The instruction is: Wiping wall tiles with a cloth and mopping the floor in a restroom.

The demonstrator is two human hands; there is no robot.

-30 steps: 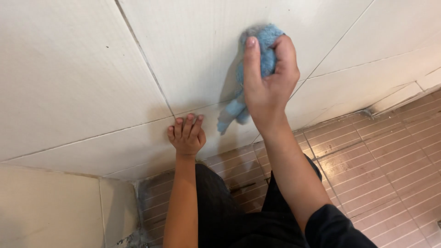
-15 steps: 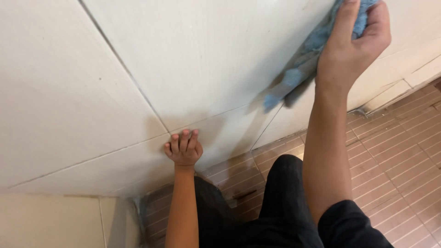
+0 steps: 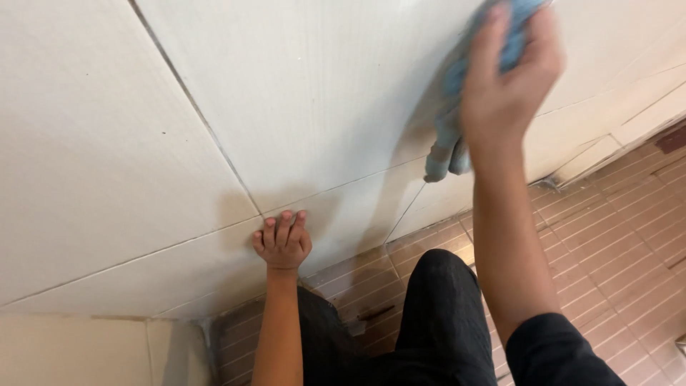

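My right hand point(image 3: 509, 78) presses a light blue cloth point(image 3: 449, 139) against the white tiled wall point(image 3: 307, 93), high at the upper right; the hand is blurred by motion and the cloth's lower end hangs below my palm. My left hand point(image 3: 282, 241) rests flat on a lower wall tile, fingers together and pointing up, holding nothing. My knee in dark trousers point(image 3: 439, 300) sits between the two arms.
Dark grout lines cross the large white tiles. The floor point(image 3: 614, 243) at the lower right has narrow reddish-brown tiles. A beige tiled surface point(image 3: 86, 354) fills the lower left corner, and a wall corner shows at the right near a low white ledge point(image 3: 593, 154).
My right hand has carried the cloth up and to the right across the wall, then slightly back left. My left hand has stayed pressed on the same tile.
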